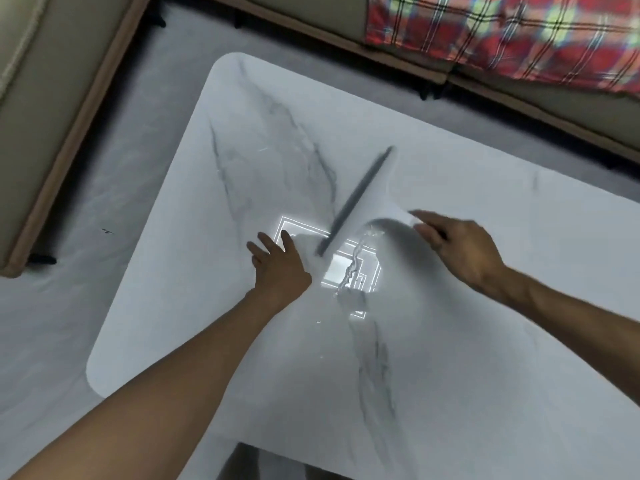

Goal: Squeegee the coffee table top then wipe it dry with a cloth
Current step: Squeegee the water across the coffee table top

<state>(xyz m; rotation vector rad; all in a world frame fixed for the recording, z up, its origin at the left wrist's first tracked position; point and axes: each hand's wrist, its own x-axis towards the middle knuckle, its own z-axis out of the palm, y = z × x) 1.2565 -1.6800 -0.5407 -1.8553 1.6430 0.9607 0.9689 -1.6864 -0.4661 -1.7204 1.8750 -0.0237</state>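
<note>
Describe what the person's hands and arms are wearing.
Nothing shows. The left hand and right hand are gloveless; the left forearm and right forearm are bare, with no sleeve, watch or band in view. The right hand is blurred, so small rings cannot be ruled out.

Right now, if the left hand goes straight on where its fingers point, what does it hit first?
Looks free: the left hand points along bare coffee table top toward its far corner, passing left of the squeegee. Depth is unclear.

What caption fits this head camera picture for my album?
Left hand flat on the marble coffee table, right hand by a dark-bladed squeegee.
</note>
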